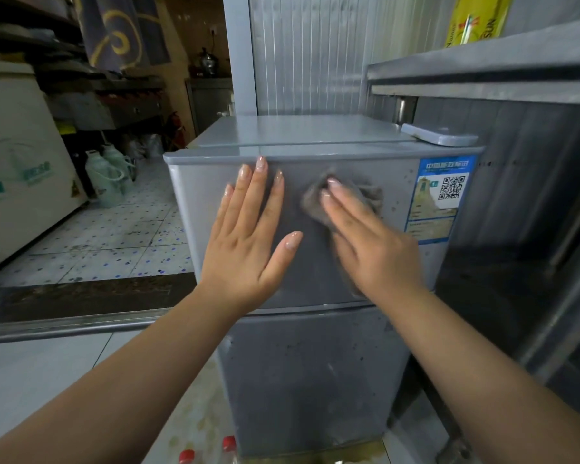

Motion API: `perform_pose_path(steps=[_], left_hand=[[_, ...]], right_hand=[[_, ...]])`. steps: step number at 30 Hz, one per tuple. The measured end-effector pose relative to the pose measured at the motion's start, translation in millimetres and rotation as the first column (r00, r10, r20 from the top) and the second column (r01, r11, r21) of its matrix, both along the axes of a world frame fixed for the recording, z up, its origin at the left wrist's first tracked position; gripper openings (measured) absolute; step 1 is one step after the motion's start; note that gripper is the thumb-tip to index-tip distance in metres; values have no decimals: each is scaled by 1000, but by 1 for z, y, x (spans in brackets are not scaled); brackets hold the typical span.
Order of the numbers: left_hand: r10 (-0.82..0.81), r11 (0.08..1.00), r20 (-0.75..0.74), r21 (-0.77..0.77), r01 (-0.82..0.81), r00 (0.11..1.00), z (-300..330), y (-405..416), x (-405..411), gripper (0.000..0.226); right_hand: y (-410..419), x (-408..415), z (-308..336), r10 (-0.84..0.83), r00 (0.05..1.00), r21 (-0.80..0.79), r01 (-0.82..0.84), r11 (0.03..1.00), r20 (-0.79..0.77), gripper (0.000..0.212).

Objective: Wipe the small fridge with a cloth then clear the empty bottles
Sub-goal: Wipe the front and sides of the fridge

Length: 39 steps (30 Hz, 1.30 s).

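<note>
A small grey two-door fridge (315,370) stands in front of me. My right hand (372,242) presses a grey cloth (315,202) flat against the upper door, and the cloth looks blurred. My left hand (248,236) rests flat on the same door to the left, fingers spread, holding nothing. A blue label (439,199) with a square code is stuck on the door's right side. Two bottles with red caps (208,452) stand on the floor at the fridge's lower left, mostly cut off by the frame edge.
A steel counter (516,75) with a dark space beneath it flanks the fridge on the right. A white chest freezer (17,162) stands at the left. Pale jugs (111,175) sit on the tiled floor behind. A metal threshold (81,323) crosses the floor.
</note>
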<state>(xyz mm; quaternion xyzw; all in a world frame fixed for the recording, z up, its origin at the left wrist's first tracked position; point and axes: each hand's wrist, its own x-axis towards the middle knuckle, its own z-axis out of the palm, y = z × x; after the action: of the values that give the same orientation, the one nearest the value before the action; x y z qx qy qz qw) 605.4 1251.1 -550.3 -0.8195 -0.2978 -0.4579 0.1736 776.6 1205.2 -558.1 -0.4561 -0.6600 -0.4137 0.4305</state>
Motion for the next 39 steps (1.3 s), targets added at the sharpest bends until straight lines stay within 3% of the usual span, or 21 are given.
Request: perform_pose_path(steps=[6, 10, 14, 20, 22, 24, 28, 34, 39], left_hand=[[10, 1000, 10, -4, -10, 1000, -1, -1, 3, 68], [0, 1000, 2, 0, 0, 1000, -2, 1, 2, 66], [11, 1000, -30, 25, -11, 999, -3, 2, 0, 66], [-27, 1000, -28, -14, 27, 999, -9, -8, 2, 66], [-35, 999, -69, 4, 35, 997, -20, -9, 1, 65], [-27, 999, -101, 33, 30, 995, -35, -7, -1, 63], [-13, 997, -130, 80, 24, 991, -60, 1, -8, 61], [-83, 988, -95, 125, 94, 992, -56, -3, -3, 58], [-145, 968, -88, 195, 160, 985, -13, -5, 14, 59]], right_hand=[[-1, -9, -22, -25, 966, 34, 35, 999, -257, 38], [10, -35, -27, 86, 993, -75, -93, 993, -85, 35], [7, -16, -34, 57, 998, -66, -59, 996, -27, 33], [-8, -3, -52, -69, 967, -13, 68, 998, -245, 40], [-4, -7, -61, -28, 985, -60, 18, 998, -172, 41], [-1, -3, -77, 4, 1000, -104, -2, 995, 20, 39], [-4, 9, -121, 48, 959, -196, 8, 981, 281, 40], [-4, 28, -101, 154, 929, -227, -79, 971, 336, 37], [-5, 40, -49, 102, 947, -163, -53, 985, 306, 31]])
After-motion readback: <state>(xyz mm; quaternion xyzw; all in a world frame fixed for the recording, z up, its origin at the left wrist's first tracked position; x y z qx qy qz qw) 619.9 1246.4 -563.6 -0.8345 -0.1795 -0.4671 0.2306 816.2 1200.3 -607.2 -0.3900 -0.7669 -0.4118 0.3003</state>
